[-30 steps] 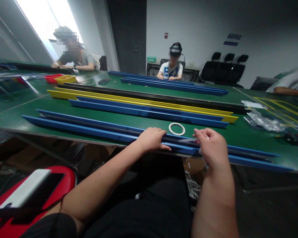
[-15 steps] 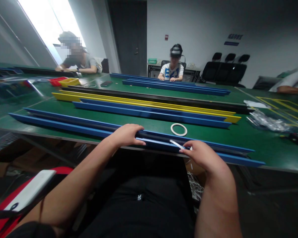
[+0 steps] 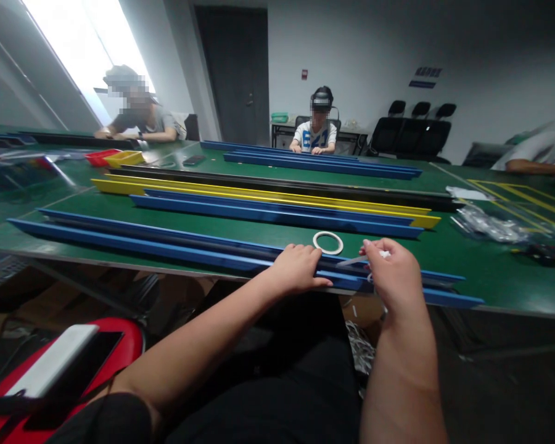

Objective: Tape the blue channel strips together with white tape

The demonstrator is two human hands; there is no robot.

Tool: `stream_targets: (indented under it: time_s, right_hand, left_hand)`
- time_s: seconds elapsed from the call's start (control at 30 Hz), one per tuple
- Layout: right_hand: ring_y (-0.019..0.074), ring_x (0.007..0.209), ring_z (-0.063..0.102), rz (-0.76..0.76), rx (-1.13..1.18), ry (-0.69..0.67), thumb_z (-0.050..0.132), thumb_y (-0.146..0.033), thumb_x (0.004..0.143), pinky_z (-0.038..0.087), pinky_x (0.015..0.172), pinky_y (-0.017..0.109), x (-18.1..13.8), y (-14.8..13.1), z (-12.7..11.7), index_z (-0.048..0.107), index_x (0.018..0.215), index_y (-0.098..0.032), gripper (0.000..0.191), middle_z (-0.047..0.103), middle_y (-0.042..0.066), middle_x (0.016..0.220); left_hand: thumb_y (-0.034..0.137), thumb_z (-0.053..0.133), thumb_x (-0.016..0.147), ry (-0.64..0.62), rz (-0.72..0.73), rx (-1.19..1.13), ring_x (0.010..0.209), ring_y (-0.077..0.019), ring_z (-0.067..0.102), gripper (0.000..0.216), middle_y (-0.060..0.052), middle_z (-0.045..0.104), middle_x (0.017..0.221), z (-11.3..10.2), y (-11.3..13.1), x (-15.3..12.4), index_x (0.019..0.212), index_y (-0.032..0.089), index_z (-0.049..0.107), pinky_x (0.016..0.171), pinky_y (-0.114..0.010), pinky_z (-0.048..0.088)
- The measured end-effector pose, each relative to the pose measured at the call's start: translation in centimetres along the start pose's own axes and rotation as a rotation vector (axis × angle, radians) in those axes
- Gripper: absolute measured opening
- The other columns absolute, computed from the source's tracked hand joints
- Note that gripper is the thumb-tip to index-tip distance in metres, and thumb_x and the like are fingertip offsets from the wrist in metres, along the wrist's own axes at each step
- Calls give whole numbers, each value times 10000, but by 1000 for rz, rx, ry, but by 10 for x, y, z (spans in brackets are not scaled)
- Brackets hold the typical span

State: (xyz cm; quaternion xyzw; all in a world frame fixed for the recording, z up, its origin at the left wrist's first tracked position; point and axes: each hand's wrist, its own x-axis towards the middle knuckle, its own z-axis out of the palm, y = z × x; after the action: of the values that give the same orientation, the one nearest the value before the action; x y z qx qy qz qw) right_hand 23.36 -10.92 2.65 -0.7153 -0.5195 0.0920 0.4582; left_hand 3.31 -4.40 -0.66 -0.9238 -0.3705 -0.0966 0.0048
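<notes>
A long blue channel-shaped rail (image 3: 143, 246) with a dark inner strip lies along the near table edge. My left hand (image 3: 298, 269) grips it right of its middle, fingers over the top and thumb along the near side. To the right, my right hand (image 3: 393, 271) is closed in a pinch on a thin white strip (image 3: 354, 260). The strip's free end points left over the rail, and more white material shows between the fingers. Just behind the rail, a white tape roll (image 3: 327, 242) lies flat on the green table.
Farther back lie another blue rail (image 3: 277, 213), a yellow rail (image 3: 102, 185) and a black rail (image 3: 259, 180). Clear plastic wrapping (image 3: 490, 225) sits at right. Co-workers sit around the table. A red stool (image 3: 124, 339) at lower left bears a white box.
My left hand has slid right along the blue rail. My right hand has risen and moved slightly right with the white strip. The view has shifted a little.
</notes>
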Motion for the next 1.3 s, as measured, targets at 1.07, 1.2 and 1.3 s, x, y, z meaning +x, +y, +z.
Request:
stream_targets:
  time_s: [1.07,1.2,1.3]
  right_hand:
    - [178,642,569,-205,-423,-333,575,-514,858,324,571,280,2,5,-3,656,771,-236,302,675,33,742]
    - [148,540,453,-216,-451,-287,601,-587,818,242,531,281,1,3,-4,512,637,-228,412,569,4,603]
    - [141,569,442,-258,-402,-227,572,-522,850,251,552,279,1,-1,-6,452,610,-225,400,547,3,617]
  left_hand:
    - [746,609,720,-65,-166,-17,1177,-294,590,795,-101,649,1281,-31,-136,-87,1324,230,579,1022,-384,427]
    - [724,584,765,-41,-123,10,1190,-296,579,763,-105,639,1279,-27,-110,-77,1342,227,546,1017,-395,410]
    - [728,554,793,-19,-70,2,1201,-293,570,757,-111,629,1289,-20,-79,-59,1366,235,510,1018,-408,395]
